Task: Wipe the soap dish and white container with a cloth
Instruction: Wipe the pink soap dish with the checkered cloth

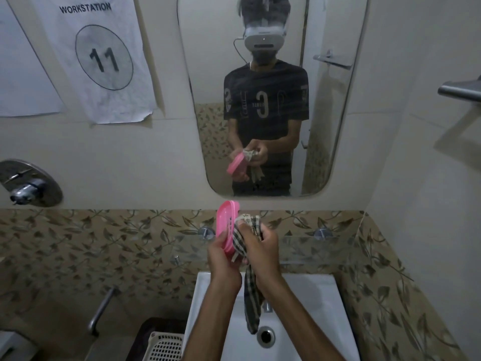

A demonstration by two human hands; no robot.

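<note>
Big wall mirror [273, 105] fills the upper middle, and in it stands the person's reflection, dark printed T-shirt, white headset over the eyes, both hands busy at waist height. Below it, the white washbasin [307, 303] spreads across the bottom, its round drain [265, 336] open to view near the lower middle. Left of the mirror hangs a sheet of paper [101, 56] reading WORKSTATION with an 11 in a circle. A clear glass shelf [312, 247] runs along the leaf-patterned tile band behind the hands. At far left sits a round chrome wall valve [28, 183], and down in the lower left a white plastic basket [166, 346] peeks in.

Now the action, above the basin: the left hand [223, 259] grips the pink soap dish [225, 225], fingers curled round its lower end, holding it tilted nearly upright on its edge. Right beside it, the right hand [263, 250] clutches the checked cloth [250, 282], fingers closed on the bunched top, which is pressed against the dish's inner face. The cloth's loose tail hangs down between the forearms toward the drain. Whether the thumb itself touches the dish is hard to say, since the cloth covers it.
</note>
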